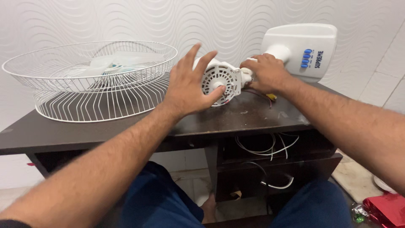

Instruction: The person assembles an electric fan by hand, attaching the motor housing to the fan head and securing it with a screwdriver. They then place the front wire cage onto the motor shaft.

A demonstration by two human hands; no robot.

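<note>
- White wire fan guard (pixel 90 80) with blades lay at the counter's (pixel 236 118) left.
- Left hand (pixel 190 86), fingers spread, pressed the white fan motor (pixel 219 80) mid-counter.
- Right hand (pixel 265 72) clasped the motor's neck beside the white base (pixel 303 48).

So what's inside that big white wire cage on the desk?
Inside the wire cage lie pale translucent fan blades around a hub, seen through the wires. The underside of the blades and the desk beneath the cage are mostly hidden.
</note>
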